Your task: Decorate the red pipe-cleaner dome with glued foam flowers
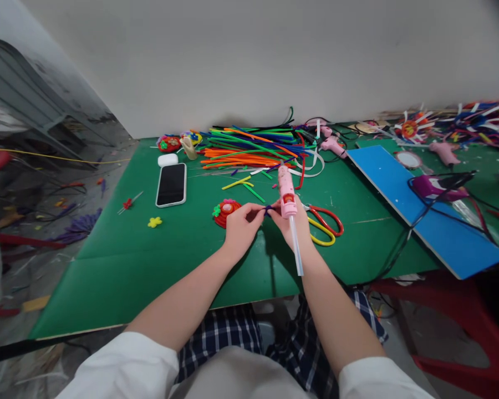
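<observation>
My right hand (291, 223) grips a pink glue gun (286, 193) with a clear glue stick (296, 246) sticking out toward me. My left hand (242, 226) pinches a small dark blue pipe-cleaner piece (268, 209) between thumb and fingers, and the right hand's fingertips touch the same piece. Both hands hover just above the green table (158, 260). A red round pipe-cleaner craft (225, 211) with a green flower lies just left of my left hand. Red and yellow scissors (324, 224) lie right of my right hand.
A pile of coloured pipe cleaners (249, 145) lies at the back. A phone (172, 184) and white earbud case (167, 159) sit left, with a small yellow flower (154, 222). A blue board (419, 208) with a purple glue gun (434, 185) is at right; more pink glue guns (332, 144) behind.
</observation>
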Demonstrator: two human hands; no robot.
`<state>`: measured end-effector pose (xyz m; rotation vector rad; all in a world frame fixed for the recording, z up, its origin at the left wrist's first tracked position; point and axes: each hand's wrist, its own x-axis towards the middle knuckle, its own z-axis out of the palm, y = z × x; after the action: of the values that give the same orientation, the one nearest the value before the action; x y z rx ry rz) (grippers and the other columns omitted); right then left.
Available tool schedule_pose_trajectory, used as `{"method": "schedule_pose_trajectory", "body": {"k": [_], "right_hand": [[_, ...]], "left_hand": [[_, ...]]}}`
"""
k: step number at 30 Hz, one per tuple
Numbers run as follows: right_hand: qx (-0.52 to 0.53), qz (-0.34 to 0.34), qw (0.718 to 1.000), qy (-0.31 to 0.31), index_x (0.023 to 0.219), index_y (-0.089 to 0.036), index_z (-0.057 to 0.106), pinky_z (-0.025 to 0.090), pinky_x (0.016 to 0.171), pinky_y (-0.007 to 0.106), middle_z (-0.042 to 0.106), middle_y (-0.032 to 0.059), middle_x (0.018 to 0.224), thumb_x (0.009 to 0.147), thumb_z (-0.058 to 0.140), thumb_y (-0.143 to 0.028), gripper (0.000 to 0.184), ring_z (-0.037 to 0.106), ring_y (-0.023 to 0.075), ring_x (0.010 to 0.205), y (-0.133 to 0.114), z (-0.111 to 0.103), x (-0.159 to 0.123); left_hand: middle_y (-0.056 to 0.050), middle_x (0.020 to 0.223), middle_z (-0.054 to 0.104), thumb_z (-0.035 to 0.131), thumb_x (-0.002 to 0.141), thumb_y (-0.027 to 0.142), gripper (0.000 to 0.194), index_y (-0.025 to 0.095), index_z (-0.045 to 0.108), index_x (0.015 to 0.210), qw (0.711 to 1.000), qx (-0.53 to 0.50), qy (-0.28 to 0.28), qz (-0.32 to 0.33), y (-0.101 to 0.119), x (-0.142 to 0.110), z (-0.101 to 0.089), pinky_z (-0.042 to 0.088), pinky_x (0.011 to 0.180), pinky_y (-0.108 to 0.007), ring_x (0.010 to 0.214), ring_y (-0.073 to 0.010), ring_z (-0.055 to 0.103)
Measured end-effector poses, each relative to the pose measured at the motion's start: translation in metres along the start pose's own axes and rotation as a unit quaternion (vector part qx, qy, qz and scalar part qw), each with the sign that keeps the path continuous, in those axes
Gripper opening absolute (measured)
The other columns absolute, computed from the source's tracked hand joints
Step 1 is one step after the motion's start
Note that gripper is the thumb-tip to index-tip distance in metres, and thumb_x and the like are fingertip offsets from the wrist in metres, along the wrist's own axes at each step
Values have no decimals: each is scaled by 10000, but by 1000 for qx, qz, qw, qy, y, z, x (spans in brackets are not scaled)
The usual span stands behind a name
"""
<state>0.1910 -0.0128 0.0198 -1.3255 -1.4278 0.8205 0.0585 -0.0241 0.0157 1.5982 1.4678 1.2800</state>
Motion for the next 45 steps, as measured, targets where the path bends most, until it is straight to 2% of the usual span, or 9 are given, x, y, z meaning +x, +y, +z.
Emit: {"method": "schedule_pose_trajectory", "body": {"k": [4,14,18,23,28,32,36,41,45], "right_hand": [[18,-8,1000,2,805,-214,461,471,689,324,602,4,737,658,610,-295,225,580,172,675,0,-3,2],[-27,-16,1000,1,819,-218,482,447,640,284,611,-13,737,670,553,-240,166,571,158,671,-2,0,-5],[-53,-43,998,-4,879,-222,512,417,585,258,606,-24,731,676,547,-233,206,552,150,635,-10,0,-11],[-89,-85,992,-13,879,-220,527,424,641,275,618,1,797,675,554,-230,206,562,167,695,-13,2,-14],[-17,-30,999,5,851,-211,492,449,645,294,627,15,782,691,563,-257,181,584,169,690,-7,1,-6],[-12,-14,1000,0,839,-213,474,464,665,317,634,26,788,664,612,-305,241,600,185,717,-1,-1,-2],[-36,-11,999,5,816,-229,468,464,648,307,623,-5,733,669,601,-312,215,593,175,686,2,1,-3],[-53,-32,998,6,848,-231,487,451,621,279,629,-2,755,679,570,-260,190,588,166,682,-2,-1,-7],[-51,-39,998,-6,856,-229,487,441,607,267,631,-4,754,680,558,-247,190,581,158,661,-4,-1,-6]], "left_hand": [[-30,793,686,571,752,308,202,169,656,872,998,-47,-12,-26,0,2,-1,505,676,-263,695,-137,629],[-15,728,670,577,713,239,146,164,657,808,999,-8,-42,-27,-3,4,0,488,631,-245,653,-128,608],[-5,676,649,588,684,217,129,153,646,780,997,-38,-50,-42,-5,4,1,478,622,-251,611,-123,588],[-4,647,632,608,676,232,130,145,645,765,994,-76,-58,-58,-4,4,2,481,636,-268,611,-130,583],[2,650,635,636,675,290,175,150,628,780,984,-154,-22,-90,-4,7,3,490,627,-255,601,-117,592],[-10,707,653,662,653,326,237,146,624,802,972,-202,-2,-123,-7,8,4,508,682,-280,638,-121,614],[-15,723,657,650,669,320,228,147,627,816,975,-191,-16,-109,-9,7,4,501,703,-284,673,-128,618],[5,691,646,638,660,265,162,157,622,780,987,-123,-55,-91,-6,7,3,482,651,-249,655,-118,597],[7,696,651,622,666,263,150,162,617,778,988,-115,-53,-85,-5,7,3,483,652,-251,666,-123,603]]}}
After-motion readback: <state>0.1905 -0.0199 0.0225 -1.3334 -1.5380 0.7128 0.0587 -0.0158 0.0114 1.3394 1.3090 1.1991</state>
